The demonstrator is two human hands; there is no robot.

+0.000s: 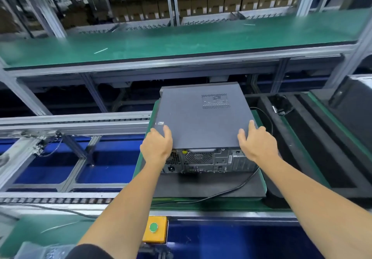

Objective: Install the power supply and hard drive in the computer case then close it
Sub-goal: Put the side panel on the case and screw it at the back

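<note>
We see the computer case point(203, 121) lying flat at the centre of the view, on a dark mat point(209, 186) that sits on a green tray point(141, 170). The near edge of the mat runs free at 6 o'clock of the case, with bare mat between the case's rear panel and that edge. At 9 o'clock the tray's edge meets an open conveyor frame point(60, 158) with blue beneath it. At 3 o'clock a black moulded tray point(302, 138) lies just beside. At 12 o'clock a green counter point(181, 39) stands higher, with a dark gap under it.

The left hand point(158, 144) rests over the near left corner of the lid, fingers bent onto the top. The right hand point(255, 140) lies on the near right corner, fingers spread and slightly bent; we cannot tell whether either hand grips the edge. The hands hide both near corners, and the left wrist covers part of the rear panel. A black cable point(241, 186) runs from behind the case at 3 o'clock across the mat toward 7 o'clock.

The case is dark grey, its lid in place, with a perforated vent patch point(215, 101) toward the far side. The rear panel shows a round fan grille and ports, too small to read. A yellow box with a green button point(154, 227) sits at 6 o'clock.
</note>
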